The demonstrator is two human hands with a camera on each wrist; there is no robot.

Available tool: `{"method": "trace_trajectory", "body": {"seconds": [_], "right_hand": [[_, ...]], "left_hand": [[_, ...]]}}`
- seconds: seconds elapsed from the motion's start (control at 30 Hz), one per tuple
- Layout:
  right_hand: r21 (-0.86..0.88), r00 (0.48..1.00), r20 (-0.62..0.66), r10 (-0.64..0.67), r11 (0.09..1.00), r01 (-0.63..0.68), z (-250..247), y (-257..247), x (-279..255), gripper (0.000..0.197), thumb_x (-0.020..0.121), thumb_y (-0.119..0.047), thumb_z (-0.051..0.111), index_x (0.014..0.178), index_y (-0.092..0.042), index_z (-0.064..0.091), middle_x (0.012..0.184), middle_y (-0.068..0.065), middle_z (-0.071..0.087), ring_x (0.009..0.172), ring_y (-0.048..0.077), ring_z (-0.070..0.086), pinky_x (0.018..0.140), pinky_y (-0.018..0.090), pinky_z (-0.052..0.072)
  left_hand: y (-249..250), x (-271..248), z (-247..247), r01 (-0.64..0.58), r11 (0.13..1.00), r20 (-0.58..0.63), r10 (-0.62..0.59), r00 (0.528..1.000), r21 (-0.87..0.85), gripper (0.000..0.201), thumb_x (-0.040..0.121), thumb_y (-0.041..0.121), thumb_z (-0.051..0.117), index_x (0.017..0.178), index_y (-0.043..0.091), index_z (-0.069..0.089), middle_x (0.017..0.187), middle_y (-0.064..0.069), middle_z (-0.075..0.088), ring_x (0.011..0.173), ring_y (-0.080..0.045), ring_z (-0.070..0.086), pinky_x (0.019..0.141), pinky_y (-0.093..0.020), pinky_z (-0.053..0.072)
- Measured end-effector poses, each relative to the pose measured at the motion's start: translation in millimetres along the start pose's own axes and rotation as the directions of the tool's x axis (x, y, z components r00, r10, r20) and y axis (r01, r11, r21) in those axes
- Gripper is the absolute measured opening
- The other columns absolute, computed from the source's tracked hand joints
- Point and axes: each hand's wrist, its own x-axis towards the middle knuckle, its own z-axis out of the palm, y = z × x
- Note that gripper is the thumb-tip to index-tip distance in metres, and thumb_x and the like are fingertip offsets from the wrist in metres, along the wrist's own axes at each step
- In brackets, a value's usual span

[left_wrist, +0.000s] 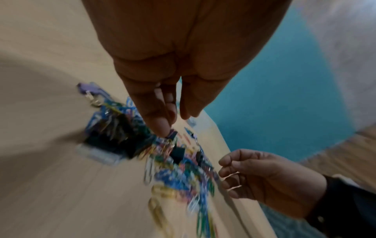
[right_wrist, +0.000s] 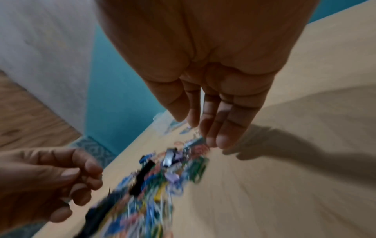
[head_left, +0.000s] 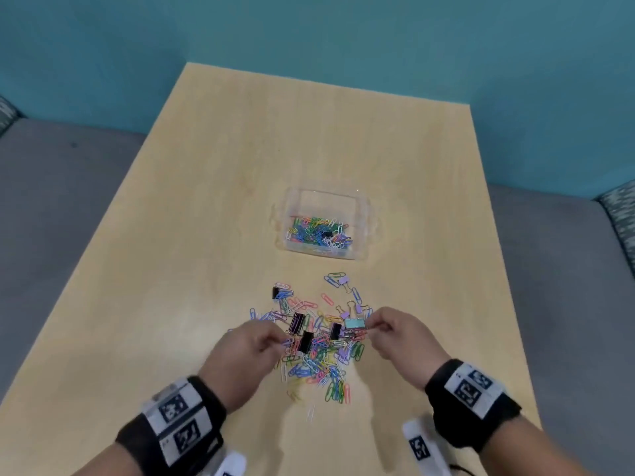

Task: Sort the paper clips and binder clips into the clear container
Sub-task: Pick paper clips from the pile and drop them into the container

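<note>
A pile of coloured paper clips (head_left: 318, 359) mixed with black binder clips (head_left: 305, 341) and purple binder clips (head_left: 357, 309) lies on the table near me. Behind it stands the clear container (head_left: 365, 214), holding several paper clips and one black binder clip (head_left: 326, 233). My right hand (head_left: 372, 326) (right_wrist: 189, 124) pinches the wire handle of a light teal binder clip (head_left: 355, 324) at the pile's right edge. My left hand (head_left: 283, 338) (left_wrist: 171, 127) pinches a small clip (left_wrist: 173, 134) at the pile's left side; blur hides which kind it is.
The light wooden table (head_left: 240, 166) stretches well beyond the container. Grey seat cushions (head_left: 68, 201) flank it on both sides, and a teal wall (head_left: 343, 29) rises behind. A stray white paper clip (head_left: 311, 412) lies nearest me.
</note>
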Motion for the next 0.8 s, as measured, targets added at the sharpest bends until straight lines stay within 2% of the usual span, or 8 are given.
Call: {"method": "trace_trajectory", "body": {"seconds": [0.07, 0.13, 0.23, 0.3, 0.43, 0.57, 0.7, 0.8], "right_hand": [[-0.142, 1.0, -0.012, -0.029, 0.989, 0.027, 9.7, 7.1, -13.2, 0.011, 0.086, -0.021, 0.058, 0.089, -0.028, 0.065, 0.081, -0.011, 0.065, 0.073, 0.009, 0.059, 0.076, 0.033, 0.05], [-0.299, 0.987, -0.038, -0.159, 0.944, 0.141, 13.3, -2.8, -18.8, 0.012, 0.09, -0.02, 0.055, 0.096, -0.027, 0.063, 0.09, -0.009, 0.061, 0.081, 0.009, 0.058, 0.078, 0.03, 0.048], [-0.502, 0.89, -0.061, -0.452, 0.785, 0.364, 5.9, -48.8, 9.5, 0.012, 0.092, -0.019, 0.052, 0.099, -0.019, 0.062, 0.091, -0.001, 0.058, 0.084, 0.019, 0.054, 0.074, 0.033, 0.044], [-0.576, 0.85, -0.084, -0.52, 0.722, 0.385, -3.5, -87.9, 48.1, 0.014, 0.092, -0.016, 0.049, 0.1, -0.014, 0.06, 0.091, 0.005, 0.058, 0.084, 0.024, 0.052, 0.072, 0.035, 0.045], [-0.771, 0.902, 0.001, -0.432, 0.575, 0.276, -11.8, -143.1, 121.2, 0.011, 0.089, -0.005, 0.046, 0.091, -0.011, 0.055, 0.085, 0.009, 0.057, 0.075, 0.029, 0.054, 0.065, 0.037, 0.049], [-0.887, 0.972, 0.098, -0.214, 0.424, 0.183, -2.6, -147.7, 160.2, 0.01, 0.085, -0.005, 0.05, 0.08, -0.013, 0.05, 0.075, 0.007, 0.057, 0.065, 0.025, 0.057, 0.057, 0.031, 0.048], [-0.901, 0.982, 0.092, -0.166, 0.406, 0.153, 8.4, -139.2, 173.1, 0.01, 0.083, -0.011, 0.057, 0.082, -0.017, 0.049, 0.078, 0.005, 0.059, 0.065, 0.023, 0.058, 0.054, 0.029, 0.048], [-0.894, 0.981, 0.094, -0.169, 0.419, 0.158, 11.4, -138.8, 172.8, 0.011, 0.084, -0.007, 0.054, 0.085, -0.015, 0.048, 0.078, 0.006, 0.058, 0.065, 0.025, 0.057, 0.052, 0.029, 0.043]], "left_hand": [[-11.3, -11.0, 10.3, -0.132, 0.969, -0.003, 0.136, 0.991, 0.21, 0.008, 0.082, 0.02, 0.063, 0.088, 0.025, 0.067, 0.08, 0.012, 0.061, 0.072, -0.003, 0.057, 0.073, -0.024, 0.047], [-13.9, -18.0, 18.7, -0.252, 0.914, 0.031, 0.256, 0.966, 0.318, 0.012, 0.083, 0.025, 0.061, 0.094, 0.027, 0.065, 0.086, 0.017, 0.054, 0.08, -0.002, 0.054, 0.075, -0.017, 0.04], [-10.1, -22.1, 30.9, -0.331, 0.858, 0.102, 0.317, 0.943, 0.392, 0.014, 0.084, 0.029, 0.054, 0.095, 0.026, 0.062, 0.088, 0.013, 0.05, 0.083, -0.007, 0.053, 0.075, -0.023, 0.042], [-7.5, -23.8, 36.1, -0.345, 0.842, 0.126, 0.322, 0.938, 0.414, 0.017, 0.086, 0.033, 0.05, 0.098, 0.028, 0.061, 0.09, 0.013, 0.049, 0.084, -0.006, 0.052, 0.076, -0.024, 0.042], [-11.1, -28.9, 37.1, -0.331, 0.855, 0.088, 0.324, 0.942, 0.398, 0.022, 0.085, 0.037, 0.053, 0.104, 0.031, 0.061, 0.09, 0.019, 0.043, 0.08, 0.002, 0.046, 0.073, -0.017, 0.037], [-34.6, -39.2, 24.9, -0.275, 0.886, 0.071, 0.268, 0.961, 0.374, 0.023, 0.071, 0.049, 0.052, 0.092, 0.04, 0.055, 0.078, 0.025, 0.045, 0.068, 0.008, 0.051, 0.053, -0.006, 0.037], [-51.2, -49.8, 8.5, -0.26, 0.884, 0.118, 0.232, 0.966, 0.388, 0.019, 0.069, 0.056, 0.049, 0.085, 0.045, 0.049, 0.083, 0.029, 0.039, 0.069, 0.02, 0.044, 0.055, 0.007, 0.031], [-64.7, -51.2, 5.4, -0.272, 0.879, 0.165, 0.223, 0.961, 0.391, 0.026, 0.084, 0.069, 0.033, 0.092, 0.046, 0.043, 0.085, 0.031, 0.033, 0.069, 0.023, 0.036, 0.065, 0.01, 0.027]]}}
